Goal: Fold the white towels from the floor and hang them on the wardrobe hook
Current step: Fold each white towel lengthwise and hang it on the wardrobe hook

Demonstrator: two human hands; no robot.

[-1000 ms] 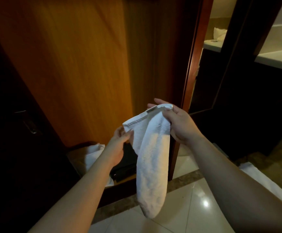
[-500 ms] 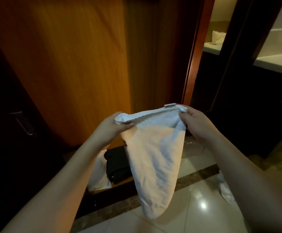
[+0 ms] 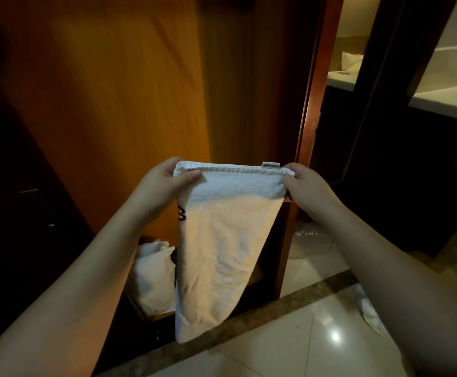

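A white towel (image 3: 222, 240) hangs in front of me, stretched flat along its top hem, with a small label at the upper right corner. My left hand (image 3: 162, 183) pinches the top left corner, thumb over the front. My right hand (image 3: 303, 186) pinches the top right corner. The towel tapers downward and ends just above the floor tiles. More white cloth (image 3: 369, 311) lies on the floor at the right, partly behind my right forearm. No hook shows on the wooden wardrobe panel (image 3: 129, 99).
A white bag-like bundle (image 3: 154, 276) sits low inside the wardrobe base behind the towel. A dark door with a handle (image 3: 31, 191) is at the left. A doorway frame (image 3: 311, 104) and dark cabinets with pale countertops (image 3: 445, 102) stand at the right. Glossy tiles (image 3: 303, 344) cover the floor.
My hands have moved apart, pulling the towel's top hem from a slack bunch into a straight, level line. The towel now hangs wider and flatter.
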